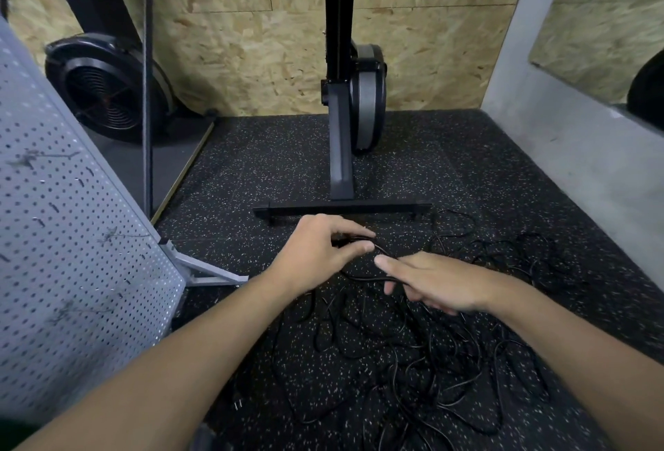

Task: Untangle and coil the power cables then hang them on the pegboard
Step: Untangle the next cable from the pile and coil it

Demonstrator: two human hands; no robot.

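A tangle of black power cables (413,353) lies spread over the speckled black rubber floor, reaching to the right and toward me. My left hand (319,253) pinches one end of a black cable (359,276) between thumb and fingers. That cable curves in a loop down to my right hand (434,283), whose thumb and fingers hold it from above. Both hands hover over the far edge of the tangle. A grey pegboard (64,235) on a metal stand leans at the left, with several small hooks on it.
A black rowing machine stands upright against the chipboard wall, its foot bar (341,208) just beyond my hands. A black fan unit (107,87) sits at the back left. A grey concrete wall (575,148) closes the right side. The pegboard's stand foot (208,272) juts onto the floor.
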